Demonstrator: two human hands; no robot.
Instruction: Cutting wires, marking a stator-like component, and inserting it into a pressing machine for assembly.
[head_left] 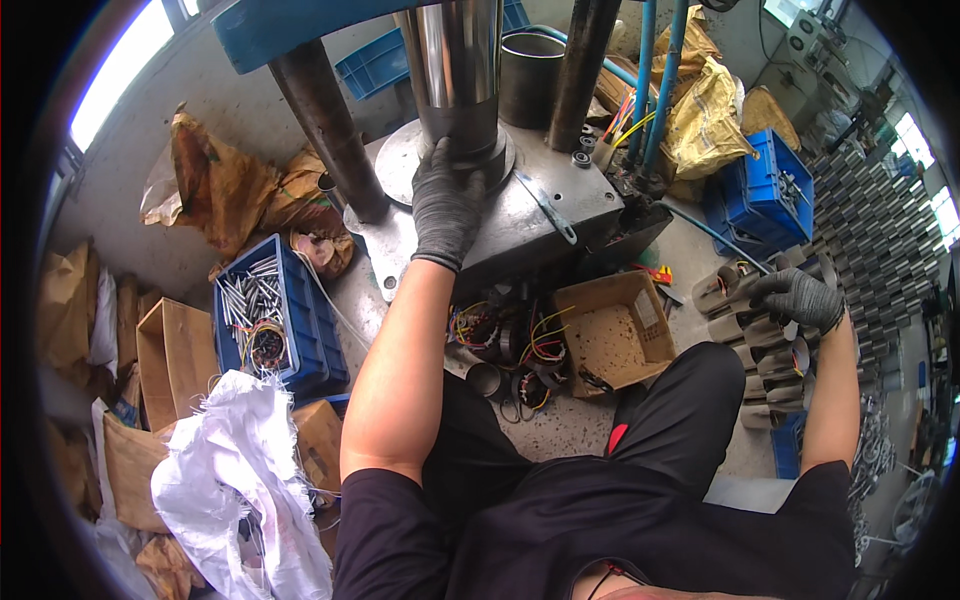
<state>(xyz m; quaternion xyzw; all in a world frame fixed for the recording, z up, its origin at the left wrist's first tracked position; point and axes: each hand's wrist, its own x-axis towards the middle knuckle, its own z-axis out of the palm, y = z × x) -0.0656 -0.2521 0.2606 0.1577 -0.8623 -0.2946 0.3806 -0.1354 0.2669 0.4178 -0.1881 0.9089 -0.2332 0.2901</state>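
My left hand [446,208], in a dark grey glove, is closed against a dark metal cylinder [460,130] beneath the press's shiny ram [455,55]. Some of its fingertips are hidden against the metal. That cylinder stands on a round steel plate [400,165] on the press table. Off to the right, my gloved right hand [800,298] hovers over stacked metal sleeves [770,362], its fingers loosely bent and apart, with nothing visible in them. The end of a thin blue lever [715,236] comes close to its fingers; I cannot tell whether they touch.
A flat tool [548,210] lies on the press table. Below are a cardboard box [620,335] and wired coils [535,385]. A blue crate [315,325] of metal shafts stands left, near a white sack [235,480]. Blue crates [765,195] and many sleeves [880,230] fill the right.
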